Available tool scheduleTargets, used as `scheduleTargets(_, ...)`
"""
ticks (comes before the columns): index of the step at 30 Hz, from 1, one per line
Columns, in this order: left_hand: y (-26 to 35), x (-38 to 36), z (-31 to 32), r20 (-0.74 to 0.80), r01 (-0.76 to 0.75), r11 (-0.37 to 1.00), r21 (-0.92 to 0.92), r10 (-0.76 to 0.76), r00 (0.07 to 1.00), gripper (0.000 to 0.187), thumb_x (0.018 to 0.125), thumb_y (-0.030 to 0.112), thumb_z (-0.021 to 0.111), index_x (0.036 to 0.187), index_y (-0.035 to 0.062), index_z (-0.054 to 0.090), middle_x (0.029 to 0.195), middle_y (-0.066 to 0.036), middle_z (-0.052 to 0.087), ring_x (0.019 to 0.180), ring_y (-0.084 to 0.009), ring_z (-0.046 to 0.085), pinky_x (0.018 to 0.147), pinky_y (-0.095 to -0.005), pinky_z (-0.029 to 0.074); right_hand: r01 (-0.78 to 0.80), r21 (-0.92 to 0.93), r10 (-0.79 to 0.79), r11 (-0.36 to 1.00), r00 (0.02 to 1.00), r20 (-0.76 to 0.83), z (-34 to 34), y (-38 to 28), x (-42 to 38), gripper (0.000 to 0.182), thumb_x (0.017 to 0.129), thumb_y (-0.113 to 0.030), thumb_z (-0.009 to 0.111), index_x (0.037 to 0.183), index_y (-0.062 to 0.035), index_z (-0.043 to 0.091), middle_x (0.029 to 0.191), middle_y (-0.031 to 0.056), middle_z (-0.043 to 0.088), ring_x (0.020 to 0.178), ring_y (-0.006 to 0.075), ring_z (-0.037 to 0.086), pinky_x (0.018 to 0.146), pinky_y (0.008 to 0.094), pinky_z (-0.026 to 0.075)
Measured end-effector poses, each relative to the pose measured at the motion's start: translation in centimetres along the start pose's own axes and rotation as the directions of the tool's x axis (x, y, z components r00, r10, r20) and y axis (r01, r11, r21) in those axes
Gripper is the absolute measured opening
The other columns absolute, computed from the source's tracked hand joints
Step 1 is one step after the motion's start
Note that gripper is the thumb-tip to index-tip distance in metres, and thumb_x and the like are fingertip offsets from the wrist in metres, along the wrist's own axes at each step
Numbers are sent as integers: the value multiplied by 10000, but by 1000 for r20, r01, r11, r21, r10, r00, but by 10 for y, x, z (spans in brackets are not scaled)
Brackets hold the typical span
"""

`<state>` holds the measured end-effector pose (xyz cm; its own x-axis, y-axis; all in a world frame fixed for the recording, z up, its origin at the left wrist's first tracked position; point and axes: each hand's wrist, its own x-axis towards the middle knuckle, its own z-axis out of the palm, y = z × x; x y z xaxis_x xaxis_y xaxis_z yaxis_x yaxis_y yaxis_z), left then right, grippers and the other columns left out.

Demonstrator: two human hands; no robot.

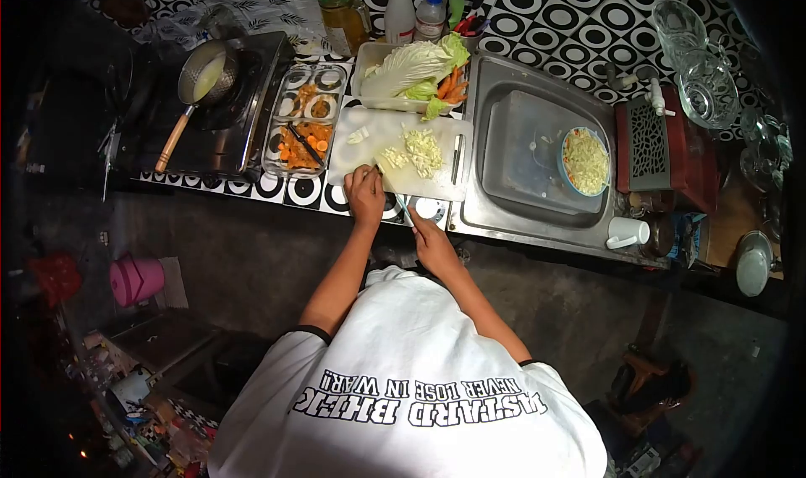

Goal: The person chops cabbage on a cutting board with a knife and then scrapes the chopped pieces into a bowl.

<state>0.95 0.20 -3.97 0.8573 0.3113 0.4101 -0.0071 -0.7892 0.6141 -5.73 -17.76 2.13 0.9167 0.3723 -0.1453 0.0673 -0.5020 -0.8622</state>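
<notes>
My left hand (365,194) rests at the front edge of a white cutting board (346,146), fingers curled and pressed down; whatever they pinch is hidden. Beside its fingertips lie pale sliced pieces (391,158), and a heap of chopped pale cabbage (422,149) sits further right on the board. A knife (406,207) with a light blue handle is gripped in my right hand (431,241), just in front of the board; its blade is hard to make out. Behind the board, a plastic container (361,83) holds a napa cabbage (411,71) and carrot sticks (454,87).
To the left are a stove (243,142) with a wooden-handled saucepan (204,77) and a divided tray (274,161) of sliced carrots. On the right, a steel sink (472,211) holds a bowl of shredded vegetables (586,161). A white mug (628,231) stands at the sink's right corner.
</notes>
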Motion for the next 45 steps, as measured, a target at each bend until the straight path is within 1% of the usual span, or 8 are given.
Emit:
scheduleTargets(4, 1, 0, 0, -2, 9, 1000, 1, -9, 1000, 180, 797, 14, 678, 972, 16, 717, 1015, -70, 638, 962, -294, 542, 867, -388, 444, -6, 12, 6, 1000, 1000, 0, 0, -3, -1, 533, 962, -11, 455, 1482, -114, 402, 958, 187, 586, 902, 338, 591, 879, 365, 469)
scheduleTargets(12, 0, -1, 0, 1, 12, 1000, 16, -12, 1000, 203, 802, 12, 669, 996, 25, 727, 1011, -67, 640, 965, -292, 542, 863, -383, 447, -6, -13, 6, 1000, 1000, 2, 2, -2, -2, 539, 955, -29, 464, 1481, -122, 393, 945, 204, 586, 885, 376, 606, 825, 425, 483)
scheduleTargets(15, 0, -1, 1, 9, 16, 1000, 16, -17, 1000, 206, 807, 21, 668, 1003, 32, 729, 1018, -62, 640, 972, -290, 543, 867, -385, 442, -26, -23, 26, 999, 999, 28, 3, 0, -1, 599, 936, 29, 455, 1505, -140, 367, 949, 195, 572, 876, 355, 581, 866, 380, 473)
scheduleTargets(20, -2, -3, 2, 27, 20, 997, 78, -23, 999, 202, 815, 54, 675, 1008, 46, 731, 1053, -47, 642, 1005, -277, 543, 886, -401, 420, -44, -36, 46, 998, 998, 43, 2, -3, -1, 630, 915, 54, 451, 1509, -134, 356, 950, 194, 572, 877, 357, 583, 870, 384, 473)
scheduleTargets(26, -5, 1, -3, 78, -100, 982, 158, 89, 993, 188, 822, 66, 671, 1000, 50, 729, 1105, -45, 647, 1078, -264, 542, 901, -409, 405, -56, -18, 57, 998, 997, 48, 3, -1, 0, 637, 907, 61, 444, 1510, -124, 352, 943, 188, 568, 885, 354, 580, 881, 382, 469)
scheduleTargets(34, -9, 5, -2, 104, -186, 982, 22, 183, 978, 164, 829, -9, 628, 975, -46, 691, 1037, -140, 660, 1033, -326, 585, 913, -416, 472, -72, 12, 71, 997, 995, 71, 0, 1, 3, 646, 900, 71, 437, 1511, -123, 352, 956, 184, 575, 897, 344, 577, 892, 376, 463)
scheduleTargets(36, -9, 5, -2, 97, -197, 980, 40, 193, 976, 174, 827, 1, 636, 985, -47, 692, 1032, -131, 658, 1029, -313, 588, 900, -408, 477, -36, 1, 36, 999, 999, 41, 3, 7, 2, 594, 935, 3, 475, 1498, -151, 367, 947, 191, 577, 898, 378, 595, 836, 428, 473)
scheduleTargets(45, -7, 6, -2, 89, -197, 980, 30, 194, 977, 196, 807, -19, 639, 994, -58, 684, 1027, -143, 653, 1031, -322, 591, 899, -402, 489, 13, 25, -14, 1000, 999, 38, 7, 12, 10, 610, 907, 44, 481, 1489, -104, 374, 930, 186, 579, 896, 361, 583, 846, 413, 466)
